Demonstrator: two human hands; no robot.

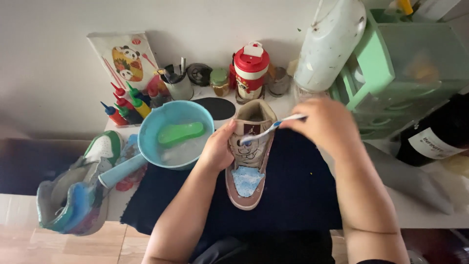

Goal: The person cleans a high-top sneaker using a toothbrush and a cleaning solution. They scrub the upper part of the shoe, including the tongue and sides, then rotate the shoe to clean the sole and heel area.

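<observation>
Head view, looking down on your worktable. Your left hand [217, 149] wraps the side of a tan high-top sneaker [248, 161], fingers closed around its collar and thumb against the tongue. Your right hand [326, 124] pinches the handle of a white toothbrush [273, 128], fingers closed on it, with the bristle end resting on the tongue.

The sneaker lies at the middle of a dark blue cloth [298, 190] spread over the table. Its long axis runs near to far — toe toward you, ankle opening toward the wall. The upper looks like suede, with a pale blue patch on the toe box and a drawn cartoon figure on the tongue.

Just left of the sneaker stands a light blue plastic basin [146, 139] with a handle; it holds cloudy, foamy water and a green scrubbing brush [181, 133]. A black insole [217, 107] lies behind the basin.

Along the wall — small squeeze bottles with red, green and yellow caps [124, 105], a cup of brushes [178, 85], several small jars [221, 82] and a red-and-white lidded tumbler [250, 71]. At the left edge rests a second sneaker [78, 190], white and green with blue staining. A green plastic drawer unit [405, 73] and a dark glass bottle [439, 134] stand to the right.
</observation>
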